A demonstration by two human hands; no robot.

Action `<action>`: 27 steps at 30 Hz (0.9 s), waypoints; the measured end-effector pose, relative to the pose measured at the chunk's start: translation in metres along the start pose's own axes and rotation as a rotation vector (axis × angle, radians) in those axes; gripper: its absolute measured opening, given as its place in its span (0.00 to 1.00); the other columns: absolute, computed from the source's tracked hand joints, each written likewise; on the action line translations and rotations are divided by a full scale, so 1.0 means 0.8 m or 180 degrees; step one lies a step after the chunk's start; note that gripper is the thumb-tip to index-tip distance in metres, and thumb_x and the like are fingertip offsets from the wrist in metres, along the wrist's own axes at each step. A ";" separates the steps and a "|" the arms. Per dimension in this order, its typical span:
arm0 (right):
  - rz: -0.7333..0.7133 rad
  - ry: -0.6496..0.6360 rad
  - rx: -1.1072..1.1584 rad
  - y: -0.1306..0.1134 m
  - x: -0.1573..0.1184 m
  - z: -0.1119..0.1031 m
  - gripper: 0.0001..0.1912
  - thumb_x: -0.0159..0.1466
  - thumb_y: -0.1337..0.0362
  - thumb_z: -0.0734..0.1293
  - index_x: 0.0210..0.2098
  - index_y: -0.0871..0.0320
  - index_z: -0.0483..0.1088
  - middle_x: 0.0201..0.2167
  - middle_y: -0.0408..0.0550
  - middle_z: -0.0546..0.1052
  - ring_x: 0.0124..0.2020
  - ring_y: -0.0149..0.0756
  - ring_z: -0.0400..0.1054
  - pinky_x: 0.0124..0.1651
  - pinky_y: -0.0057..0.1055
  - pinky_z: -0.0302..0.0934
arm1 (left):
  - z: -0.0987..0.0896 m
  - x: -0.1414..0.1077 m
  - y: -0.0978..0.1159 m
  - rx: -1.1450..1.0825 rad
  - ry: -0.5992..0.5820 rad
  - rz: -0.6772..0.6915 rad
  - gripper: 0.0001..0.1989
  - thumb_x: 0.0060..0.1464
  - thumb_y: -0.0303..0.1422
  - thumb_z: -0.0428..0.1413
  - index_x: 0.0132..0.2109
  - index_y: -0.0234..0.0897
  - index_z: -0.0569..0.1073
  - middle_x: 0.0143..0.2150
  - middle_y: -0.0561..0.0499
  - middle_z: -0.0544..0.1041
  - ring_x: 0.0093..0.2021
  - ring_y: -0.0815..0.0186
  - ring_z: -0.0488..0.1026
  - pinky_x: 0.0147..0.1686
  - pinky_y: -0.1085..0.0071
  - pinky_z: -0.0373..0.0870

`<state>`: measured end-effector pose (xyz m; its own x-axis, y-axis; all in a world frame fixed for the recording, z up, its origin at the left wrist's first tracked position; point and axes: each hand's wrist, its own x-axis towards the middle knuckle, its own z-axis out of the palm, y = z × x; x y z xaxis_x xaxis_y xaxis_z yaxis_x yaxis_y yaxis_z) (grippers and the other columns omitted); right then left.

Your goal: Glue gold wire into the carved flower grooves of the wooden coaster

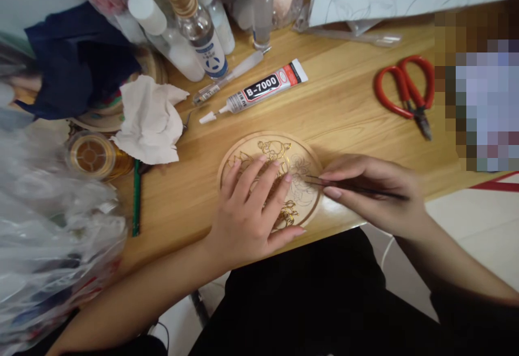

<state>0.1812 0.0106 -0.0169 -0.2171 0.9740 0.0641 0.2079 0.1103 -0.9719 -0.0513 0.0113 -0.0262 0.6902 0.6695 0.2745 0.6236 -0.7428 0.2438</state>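
My left hand (253, 204) lies with fingers spread across a round wooden disc (314, 153) at the table's near edge. Gold wire (275, 149) bent into outlines shows on the disc above and below those fingers. To their right, a fine pencil-like line drawing (299, 175) of flowers is visible on its pale face. My right hand (368, 191) pinches dark tweezers (359, 187) between thumb and fingers. The tweezer tips reach over the disc's right side, above the drawing. Whether anything is between the tips is too small to tell. Part of the wire is hidden under my left hand.
Beyond the disc lie a B-7000 glue tube (265, 88) and a capped pen-like tool (233, 74). Red-handled pliers (407, 93) rest at the right. Crumpled tissue (150, 120), a wire spool (91, 155) and a green pencil (137, 199) are at the left. Bottles (203, 34) stand behind.
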 end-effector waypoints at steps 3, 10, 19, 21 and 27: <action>-0.0340 -0.0256 -0.0429 -0.002 0.018 -0.010 0.13 0.60 0.71 0.72 0.42 0.51 0.76 0.36 0.42 0.80 0.37 0.31 0.76 0.39 0.28 0.71 | 0.001 0.000 0.000 -0.0019 0.0010 0.0017 0.32 0.62 0.52 0.48 0.56 0.26 0.72 0.56 0.33 0.73 0.60 0.42 0.65 0.59 0.43 0.60; -0.0785 -0.1395 -0.0978 -0.009 0.066 -0.029 0.06 0.65 0.64 0.68 0.41 0.51 0.76 0.37 0.43 0.81 0.38 0.34 0.77 0.39 0.28 0.70 | 0.003 0.000 0.000 -0.0126 0.0044 -0.0029 0.32 0.61 0.52 0.49 0.55 0.26 0.72 0.57 0.32 0.73 0.61 0.41 0.65 0.59 0.43 0.61; -0.1015 -0.1721 -0.1103 -0.011 0.085 -0.033 0.06 0.67 0.66 0.65 0.41 0.58 0.74 0.38 0.48 0.81 0.40 0.30 0.77 0.41 0.22 0.69 | 0.004 0.001 0.000 -0.0168 0.0087 -0.0060 0.32 0.62 0.52 0.48 0.55 0.26 0.72 0.57 0.34 0.74 0.61 0.42 0.67 0.58 0.45 0.63; -0.0873 -0.1689 -0.1048 -0.010 0.084 -0.032 0.05 0.67 0.65 0.66 0.41 0.57 0.74 0.37 0.46 0.81 0.39 0.29 0.77 0.40 0.22 0.69 | 0.004 0.001 0.000 -0.0180 0.0091 -0.0069 0.31 0.62 0.52 0.48 0.54 0.27 0.72 0.58 0.34 0.74 0.61 0.42 0.66 0.58 0.45 0.63; -0.0619 -0.1529 -0.1047 -0.011 0.077 -0.027 0.04 0.65 0.65 0.68 0.39 0.56 0.75 0.35 0.44 0.81 0.35 0.29 0.76 0.36 0.23 0.69 | 0.004 0.002 0.000 -0.0230 0.0101 -0.0094 0.31 0.60 0.52 0.52 0.54 0.26 0.73 0.58 0.34 0.73 0.61 0.42 0.66 0.58 0.46 0.64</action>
<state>0.1867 0.0739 0.0004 -0.6702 0.7405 0.0496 0.3882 0.4068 -0.8270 -0.0491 0.0126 -0.0290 0.6593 0.6915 0.2954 0.6145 -0.7218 0.3184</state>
